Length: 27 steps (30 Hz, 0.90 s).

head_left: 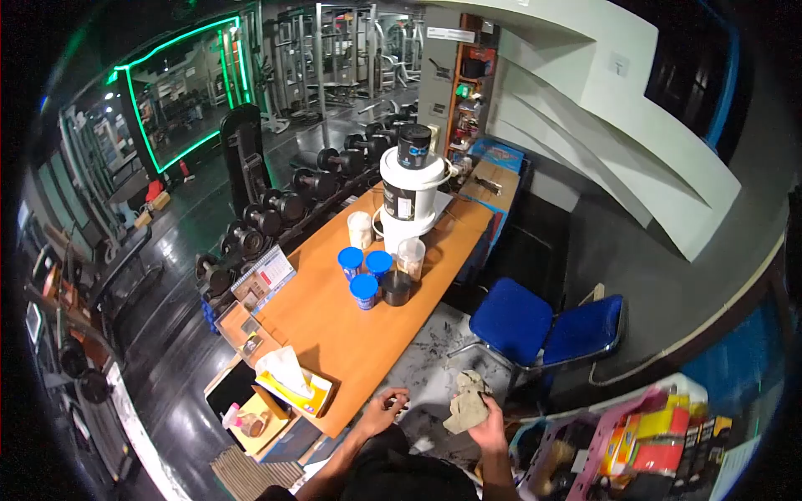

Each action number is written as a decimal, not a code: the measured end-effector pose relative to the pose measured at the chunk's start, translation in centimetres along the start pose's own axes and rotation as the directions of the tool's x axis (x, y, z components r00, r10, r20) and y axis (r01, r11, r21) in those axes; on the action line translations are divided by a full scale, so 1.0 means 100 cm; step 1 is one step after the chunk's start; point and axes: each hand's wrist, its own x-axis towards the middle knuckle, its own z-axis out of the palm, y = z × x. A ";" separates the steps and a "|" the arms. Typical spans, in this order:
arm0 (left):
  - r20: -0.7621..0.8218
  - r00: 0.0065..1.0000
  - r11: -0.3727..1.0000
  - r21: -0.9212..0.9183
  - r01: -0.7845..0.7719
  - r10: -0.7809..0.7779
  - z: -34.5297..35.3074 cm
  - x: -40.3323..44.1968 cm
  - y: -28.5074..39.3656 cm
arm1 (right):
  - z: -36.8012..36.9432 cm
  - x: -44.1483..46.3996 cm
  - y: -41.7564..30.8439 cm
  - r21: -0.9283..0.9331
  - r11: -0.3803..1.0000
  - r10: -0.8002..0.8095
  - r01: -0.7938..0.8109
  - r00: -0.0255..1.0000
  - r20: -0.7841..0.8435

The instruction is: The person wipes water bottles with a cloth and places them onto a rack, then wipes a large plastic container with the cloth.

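A crumpled beige cloth [468,409] is held in my right hand [489,426], off the desk's right side. My left hand [383,412] is near the desk's front corner, its fingers curled; whether anything lies in them is too small to tell. On the orange wooden desk [334,346] stand several tubs with blue lids [363,290], a dark cup [395,289], a clear container [411,257] and a white jar [360,230]. Behind them, a white bucket [411,196] is stacked on another and bears a black tub [413,147].
A tissue box [296,386], a desk calendar [266,275] and an acrylic stand [248,332] line the desk's left side. A blue chair [511,319] stands right. A pink basket [585,442] holds colourful packets at the lower right. Dumbbells [313,183] sit beyond the desk.
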 end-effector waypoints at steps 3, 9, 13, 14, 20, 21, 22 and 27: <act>-0.090 0.996 0.998 -0.058 0.015 -0.020 -0.007 0.018 0.000 | 0.051 0.018 -0.025 0.061 0.998 0.001 -0.002 1.000 0.006; -0.200 0.978 0.994 -0.103 0.041 -0.061 -0.025 0.069 0.024 | 0.096 0.081 -0.065 -0.053 0.992 0.117 -0.116 0.993 0.011; -0.248 0.968 0.993 -0.119 0.006 -0.035 -0.038 0.131 0.057 | 0.128 0.137 -0.094 -0.271 0.947 0.125 -0.171 0.976 -0.180; -0.257 0.966 0.995 -0.079 -0.054 0.032 -0.041 0.148 0.074 | 0.137 0.151 -0.105 -0.315 0.925 0.175 -0.212 0.974 -0.143; -0.342 0.863 0.926 0.077 -0.369 0.372 -0.072 0.265 0.170 | 0.234 0.245 -0.157 -0.841 0.419 -0.210 0.342 0.938 0.277; -0.352 0.840 0.910 0.130 -0.394 0.414 -0.076 0.285 0.188 | 0.254 0.258 -0.166 -0.852 0.303 -0.222 0.426 0.901 0.372; -0.358 0.816 0.891 0.181 -0.416 0.453 -0.081 0.306 0.206 | 0.271 0.273 -0.175 -0.861 0.241 -0.204 0.448 0.890 0.407; -0.330 0.658 0.731 0.399 -0.553 0.677 -0.097 0.411 0.300 | 0.342 0.334 -0.210 -0.876 0.133 -0.161 0.464 0.882 0.443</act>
